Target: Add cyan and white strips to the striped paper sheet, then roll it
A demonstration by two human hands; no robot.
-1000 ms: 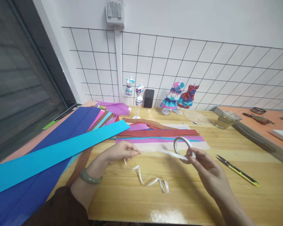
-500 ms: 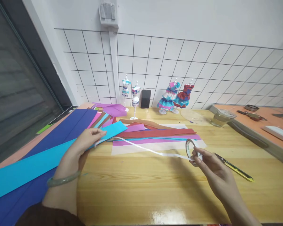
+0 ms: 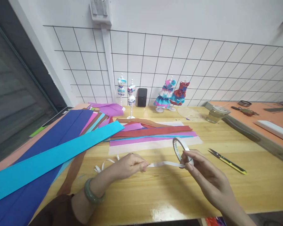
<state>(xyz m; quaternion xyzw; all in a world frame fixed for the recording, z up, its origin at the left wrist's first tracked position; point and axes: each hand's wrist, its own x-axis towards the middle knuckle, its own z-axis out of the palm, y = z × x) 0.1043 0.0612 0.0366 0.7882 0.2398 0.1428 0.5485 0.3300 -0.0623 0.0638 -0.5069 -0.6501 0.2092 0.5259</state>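
Observation:
My left hand, low over the middle of the table, pinches a narrow white tape strip. The strip's loose end curls out behind that hand on the left. Between thumb and fingers, my right hand holds the tape roll upright, and the strip runs from it to my left hand. Right of the roll lies a yellow and black thread snipper. A long bright blue paper strip rests on dark blue paper at the left.
Red, purple and brown paper strips lie across the table's middle. Behind them stand small dress forms, dressed figures and a phone. A cup of liquid stands at the right, beside an orange surface.
My left hand has moved right and nearer, away from the bright blue strip, and now grips the tape closer to the roll. A loose tape end now trails behind it.

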